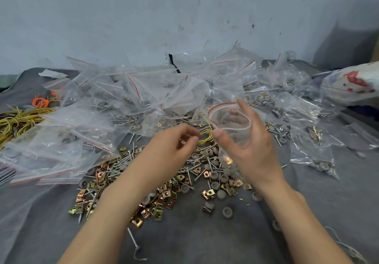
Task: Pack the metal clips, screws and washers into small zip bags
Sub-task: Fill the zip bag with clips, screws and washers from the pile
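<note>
right hand point(252, 140) clamped on an open zip bag point(231, 124), thumb and fingers spreading its red-striped mouth toward the left hand point(176, 144), likely to receive parts. left fingers bunched and blurred; cannot tell if they pinch anything. copper glint low in the bag. pile of clips, screws and washers point(164, 185) mid-bench point(194, 233); filled bags point(143, 99) heaped along the far edge.

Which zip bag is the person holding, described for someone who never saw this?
Start at the heap of clear zip bags by the wall, then drop to its near edge above the loose hardware. The bag there is gripped by the right hand. Unlike its flat neighbours, its red-lined mouth is held open in a ring.
</note>
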Demonstrator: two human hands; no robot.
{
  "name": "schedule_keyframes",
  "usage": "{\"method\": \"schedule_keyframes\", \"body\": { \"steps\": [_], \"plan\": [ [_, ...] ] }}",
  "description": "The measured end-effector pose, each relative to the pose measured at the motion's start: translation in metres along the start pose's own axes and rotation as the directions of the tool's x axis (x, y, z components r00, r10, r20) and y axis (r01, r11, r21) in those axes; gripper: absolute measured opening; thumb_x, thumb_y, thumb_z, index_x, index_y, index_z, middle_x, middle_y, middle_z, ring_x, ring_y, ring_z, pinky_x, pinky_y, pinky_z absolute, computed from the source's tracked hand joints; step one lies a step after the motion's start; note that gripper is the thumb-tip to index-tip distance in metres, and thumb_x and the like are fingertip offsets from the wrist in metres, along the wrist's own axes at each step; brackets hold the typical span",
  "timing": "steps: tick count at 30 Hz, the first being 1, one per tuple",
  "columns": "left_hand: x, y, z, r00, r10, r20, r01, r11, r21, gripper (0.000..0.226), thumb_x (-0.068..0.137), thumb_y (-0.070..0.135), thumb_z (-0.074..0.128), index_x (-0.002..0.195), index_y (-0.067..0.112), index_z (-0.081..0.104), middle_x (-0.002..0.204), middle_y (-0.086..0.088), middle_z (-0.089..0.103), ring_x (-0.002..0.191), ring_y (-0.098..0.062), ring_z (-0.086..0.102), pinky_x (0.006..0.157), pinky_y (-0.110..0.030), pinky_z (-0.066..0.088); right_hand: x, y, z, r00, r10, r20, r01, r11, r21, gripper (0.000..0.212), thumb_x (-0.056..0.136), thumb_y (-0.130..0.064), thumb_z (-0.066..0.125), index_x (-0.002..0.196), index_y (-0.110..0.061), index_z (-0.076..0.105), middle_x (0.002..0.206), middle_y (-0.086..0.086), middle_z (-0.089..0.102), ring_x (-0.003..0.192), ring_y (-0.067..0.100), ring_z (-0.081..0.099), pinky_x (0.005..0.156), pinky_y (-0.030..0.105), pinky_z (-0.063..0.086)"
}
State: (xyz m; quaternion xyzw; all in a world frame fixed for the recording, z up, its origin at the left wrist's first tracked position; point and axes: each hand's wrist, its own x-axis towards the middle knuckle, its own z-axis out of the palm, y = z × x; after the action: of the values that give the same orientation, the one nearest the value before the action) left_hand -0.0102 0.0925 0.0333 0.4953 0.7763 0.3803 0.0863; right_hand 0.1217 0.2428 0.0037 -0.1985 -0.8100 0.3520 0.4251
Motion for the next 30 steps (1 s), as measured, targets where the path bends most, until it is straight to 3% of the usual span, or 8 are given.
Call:
{"method": "schedule_keyframes", "body": {
  "steps": [3, 9, 13, 16, 20, 25, 26, 30],
  "plan": [
    [-0.007, -0.002, 0.014, 0.984, 0.025, 0.177, -0.051, 0.988, 0.144, 0.015, 0.098, 0.037, 0.055, 0.110, 0.038, 0.063, 0.100, 0.020, 0.066, 0.086, 0.006, 0.060, 0.077, -0.018, 0.049, 0.003, -0.002, -0.006, 0.998, 0.030, -0.060, -0.026, 0.997, 0.075, 0.093, 0.074, -0.073, 0.065, 0.152, -0.030, 0.040, 0.137, -0.010, 0.060, 0.124, -0.014, 0.049, 0.097, 0.000, 0.033],
    [-0.013, -0.004, 0.038, 0.952, 0.053, 0.301, -0.158, 0.928, 0.338, 0.027, 0.097, 0.045, 0.052, 0.123, 0.038, 0.057, 0.112, 0.011, 0.051, 0.102, -0.011, 0.056, 0.090, -0.036, 0.048, 0.004, -0.006, -0.013, 0.990, 0.083, -0.115, -0.061, 0.982, 0.178, 0.090, 0.072, -0.075, 0.065, 0.150, -0.037, 0.041, 0.127, -0.027, 0.061, 0.124, -0.011, 0.052, 0.107, 0.022, 0.044],
    [-0.015, -0.005, 0.044, 0.965, 0.070, 0.253, -0.161, 0.920, 0.358, 0.022, 0.097, 0.045, 0.052, 0.116, 0.035, 0.056, 0.109, 0.013, 0.050, 0.102, -0.010, 0.055, 0.089, -0.037, 0.049, 0.005, -0.008, -0.013, 0.982, 0.134, -0.134, -0.089, 0.951, 0.297, 0.093, 0.071, -0.075, 0.070, 0.150, -0.032, 0.044, 0.127, -0.020, 0.064, 0.126, -0.001, 0.057, 0.108, 0.045, 0.048],
    [-0.010, -0.005, 0.037, 0.985, 0.056, 0.161, -0.095, 0.965, 0.246, 0.016, 0.096, 0.038, 0.056, 0.111, 0.033, 0.056, 0.103, 0.018, 0.059, 0.091, -0.002, 0.057, 0.085, -0.032, 0.051, 0.007, -0.007, -0.014, 0.977, 0.168, -0.129, -0.110, 0.922, 0.370, 0.094, 0.072, -0.071, 0.072, 0.150, -0.027, 0.045, 0.128, -0.013, 0.066, 0.127, 0.003, 0.058, 0.112, 0.045, 0.044],
    [-0.003, -0.001, 0.012, 0.994, 0.036, -0.099, -0.035, 0.999, 0.013, 0.017, 0.094, 0.024, 0.061, 0.106, 0.035, 0.056, 0.092, 0.019, 0.062, 0.083, 0.006, 0.060, 0.073, -0.011, 0.048, 0.007, -0.006, -0.014, 0.983, 0.154, -0.102, -0.112, 0.937, 0.332, 0.091, 0.074, -0.070, 0.070, 0.151, -0.028, 0.044, 0.127, -0.016, 0.066, 0.125, 0.001, 0.059, 0.108, 0.044, 0.048],
    [0.004, 0.017, -0.018, 0.943, 0.016, -0.332, -0.095, 0.970, -0.223, 0.020, 0.093, 0.020, 0.064, 0.105, 0.036, 0.060, 0.089, 0.013, 0.064, 0.079, -0.003, 0.062, 0.068, -0.017, 0.052, 0.001, -0.005, -0.013, 0.999, 0.037, 0.027, -0.039, 0.995, 0.087, 0.093, 0.074, -0.077, 0.064, 0.153, -0.035, 0.037, 0.132, -0.020, 0.060, 0.124, -0.011, 0.052, 0.098, 0.004, 0.038],
    [0.004, 0.021, -0.021, 0.939, 0.026, -0.342, -0.116, 0.962, -0.246, 0.020, 0.093, 0.019, 0.064, 0.105, 0.035, 0.062, 0.089, 0.011, 0.065, 0.079, -0.004, 0.062, 0.069, -0.019, 0.052, -0.001, -0.006, -0.011, 0.998, 0.010, 0.055, -0.011, 1.000, 0.027, 0.094, 0.075, -0.078, 0.063, 0.153, -0.037, 0.034, 0.135, -0.017, 0.058, 0.127, -0.006, 0.052, 0.100, 0.006, 0.037],
    [0.002, 0.035, -0.020, 0.951, 0.079, -0.299, -0.151, 0.963, -0.225, 0.021, 0.093, 0.020, 0.065, 0.109, 0.033, 0.066, 0.089, 0.013, 0.067, 0.080, -0.007, 0.064, 0.071, -0.028, 0.055, -0.006, -0.009, -0.002, 0.984, -0.122, 0.128, 0.136, 0.986, -0.098, 0.092, 0.079, -0.071, 0.063, 0.154, -0.026, 0.035, 0.135, -0.010, 0.056, 0.130, 0.015, 0.053, 0.110, 0.043, 0.043]
  ]
}}
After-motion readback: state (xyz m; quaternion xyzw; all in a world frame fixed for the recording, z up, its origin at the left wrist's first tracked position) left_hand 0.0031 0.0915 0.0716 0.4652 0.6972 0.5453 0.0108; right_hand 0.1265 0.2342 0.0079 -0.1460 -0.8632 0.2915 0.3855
